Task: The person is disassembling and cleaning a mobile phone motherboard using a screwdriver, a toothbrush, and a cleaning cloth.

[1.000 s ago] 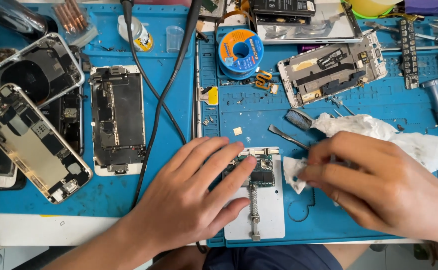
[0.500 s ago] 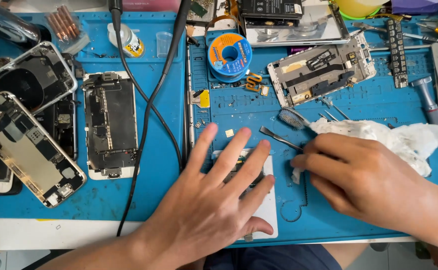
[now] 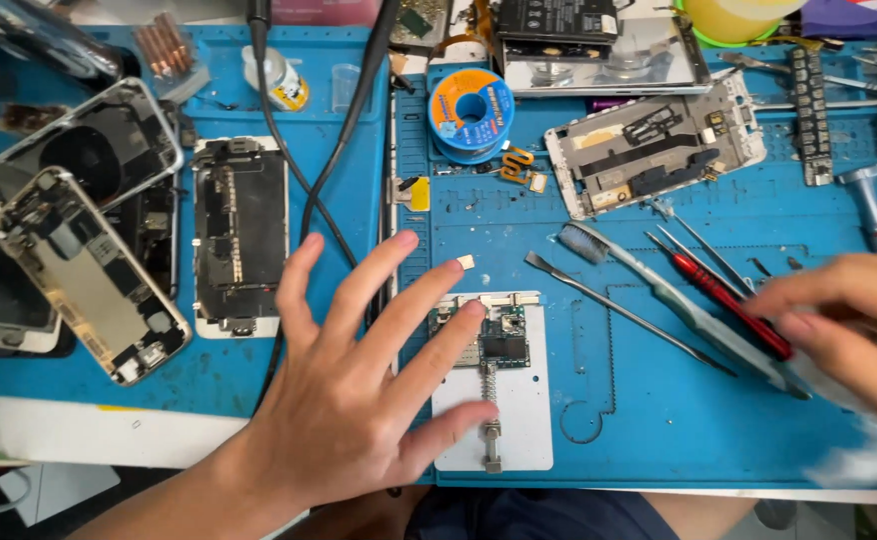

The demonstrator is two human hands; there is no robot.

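The left hand (image 3: 349, 420) lies spread, palm down and grasping nothing, at the front of the blue work mat (image 3: 619, 440) that covers the counter; its fingers are splayed, the fingertips (image 3: 471, 310) reaching onto the small circuit board (image 3: 494, 338), which sits clamped at the top of a white holder plate (image 3: 504, 410) near the middle front of the mat. The right hand (image 3: 839, 330) is at the right edge, its fingers curled and pinched around a crumpled white wipe (image 3: 859, 455), though blur hides exactly how it grips; it sits just beside a red-handled screwdriver (image 3: 734, 300) and a long brush-tipped tool (image 3: 679, 305), with a thin metal spudger (image 3: 624, 315) lying apart to the left of them. As far as the scene shows, the dismantling looks well advanced: three opened phone bodies (image 3: 239, 235) lie with their insides bared on the left side of the counter, another stripped white frame (image 3: 654, 155) lies at the upper right, and the board is already out and fixed in its holder. What is left appears to be the work on the board itself, since no tool touches it. A spool of solder wire (image 3: 472, 115) stands at the top centre, and black cables (image 3: 309, 190) run down past the left hand.
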